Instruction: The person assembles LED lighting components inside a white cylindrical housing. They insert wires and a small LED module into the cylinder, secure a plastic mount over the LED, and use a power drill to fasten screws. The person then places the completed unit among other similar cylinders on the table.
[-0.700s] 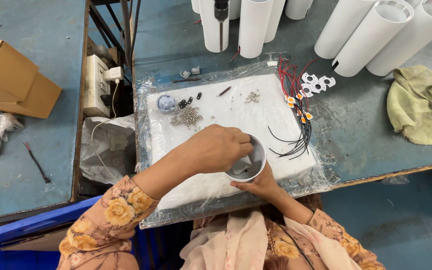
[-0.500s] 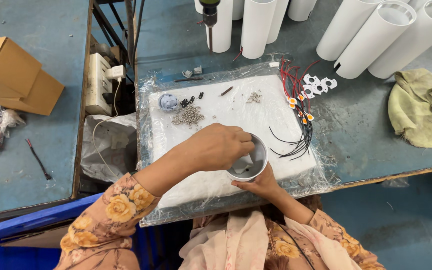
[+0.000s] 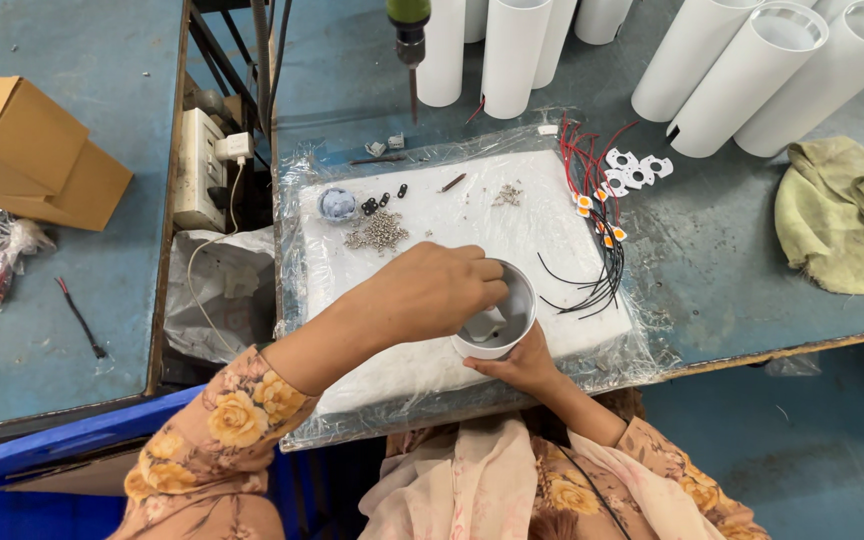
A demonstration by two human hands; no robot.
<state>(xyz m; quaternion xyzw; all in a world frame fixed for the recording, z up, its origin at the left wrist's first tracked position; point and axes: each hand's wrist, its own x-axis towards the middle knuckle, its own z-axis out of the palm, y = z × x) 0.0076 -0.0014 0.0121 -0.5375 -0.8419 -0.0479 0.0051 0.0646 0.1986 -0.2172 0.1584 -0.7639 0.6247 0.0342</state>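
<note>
On a plastic-wrapped white pad [image 3: 422, 215] over a blue bench [image 3: 732, 250], the white tube [image 3: 497, 318] stands mouth-up; right hand [image 3: 524, 365] grips its base, left hand [image 3: 430, 292] fingers dip inside.

Screws [image 3: 377, 233], wires [image 3: 597, 255] flanking open pad [image 3: 452, 215]

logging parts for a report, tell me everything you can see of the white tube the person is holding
The white tube is a short, smooth cylinder, looking like painted metal or plastic, with its open end facing the camera and a grey inside. It stands at the near edge of the plastic-wrapped white foam pad. The right hand grips it from below, and the left hand reaches its fingertips into the mouth, where a pale part sits.
</note>
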